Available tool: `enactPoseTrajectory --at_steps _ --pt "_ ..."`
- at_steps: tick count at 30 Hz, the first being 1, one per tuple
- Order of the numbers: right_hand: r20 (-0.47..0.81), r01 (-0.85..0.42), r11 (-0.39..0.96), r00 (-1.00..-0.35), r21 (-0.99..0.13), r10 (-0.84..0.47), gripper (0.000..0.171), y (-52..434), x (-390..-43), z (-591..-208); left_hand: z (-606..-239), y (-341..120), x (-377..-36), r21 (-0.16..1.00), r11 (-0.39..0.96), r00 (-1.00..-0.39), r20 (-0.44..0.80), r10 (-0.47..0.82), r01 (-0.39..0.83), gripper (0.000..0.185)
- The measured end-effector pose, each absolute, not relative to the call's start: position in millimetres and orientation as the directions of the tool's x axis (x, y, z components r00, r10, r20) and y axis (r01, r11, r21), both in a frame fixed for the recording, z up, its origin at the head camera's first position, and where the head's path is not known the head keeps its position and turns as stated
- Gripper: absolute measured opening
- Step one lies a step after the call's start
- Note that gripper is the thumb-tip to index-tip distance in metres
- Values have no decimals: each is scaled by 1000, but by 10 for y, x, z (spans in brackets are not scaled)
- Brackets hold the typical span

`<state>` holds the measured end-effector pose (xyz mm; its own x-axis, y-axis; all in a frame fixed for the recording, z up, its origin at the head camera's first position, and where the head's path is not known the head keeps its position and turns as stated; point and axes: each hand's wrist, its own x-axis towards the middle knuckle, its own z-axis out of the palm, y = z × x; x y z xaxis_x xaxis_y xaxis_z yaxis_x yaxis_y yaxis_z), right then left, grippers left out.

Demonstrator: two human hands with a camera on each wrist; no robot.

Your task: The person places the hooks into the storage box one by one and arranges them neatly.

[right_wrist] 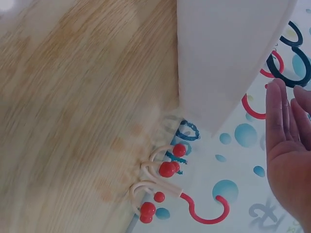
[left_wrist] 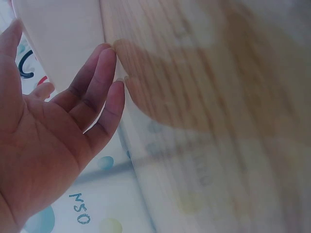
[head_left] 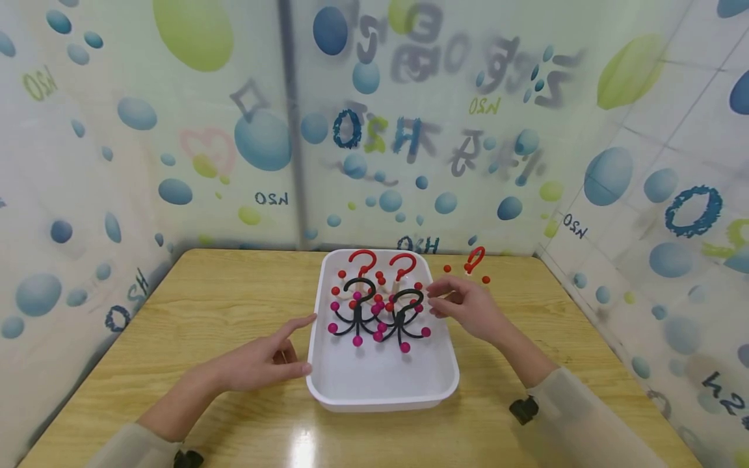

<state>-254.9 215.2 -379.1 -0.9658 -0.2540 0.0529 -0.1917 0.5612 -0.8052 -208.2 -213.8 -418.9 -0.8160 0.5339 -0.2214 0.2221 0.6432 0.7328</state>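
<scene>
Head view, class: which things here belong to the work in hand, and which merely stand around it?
In the work:
white tray
black hook hangers in it
red hook hangers in it
red hook hanger outside it
left hand, touching the tray rim
right hand

Merely around:
wooden table
bubble-patterned walls

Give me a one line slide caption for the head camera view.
Left hand touches a white tray of multi-pronged hooks; right hand hovers near one hook on the table.

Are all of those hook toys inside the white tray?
No, one red-and-cream hook stands on the table beside the white tray.
</scene>
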Motion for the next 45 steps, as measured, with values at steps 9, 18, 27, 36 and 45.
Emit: enactPoseTrajectory --at_steps 9,18,27,36,45 --pt "51 -166 587 -977 -792 -208 30 2365 -2506 -3823 -4201 -2145 -2075 735 638 -815 -214 539 229 93" --pt "56 -167 567 -977 -807 -208 33 2611 -2474 -3831 -4206 -2152 -2072 747 619 -810 -197 552 241 92" --pt "124 -193 568 -979 -800 -159 38 2934 -2575 -3811 -4210 -2156 -2078 750 616 -810 -193 554 242 91" --pt "127 -161 576 -987 -802 -100 43 3193 -2811 -3789 -4192 -2151 -2079 740 630 -813 -206 545 235 92" --pt "154 -157 581 -987 -799 -55 51 3333 -3149 -3829 -4192 -2150 -2078 742 627 -811 -204 549 238 92"
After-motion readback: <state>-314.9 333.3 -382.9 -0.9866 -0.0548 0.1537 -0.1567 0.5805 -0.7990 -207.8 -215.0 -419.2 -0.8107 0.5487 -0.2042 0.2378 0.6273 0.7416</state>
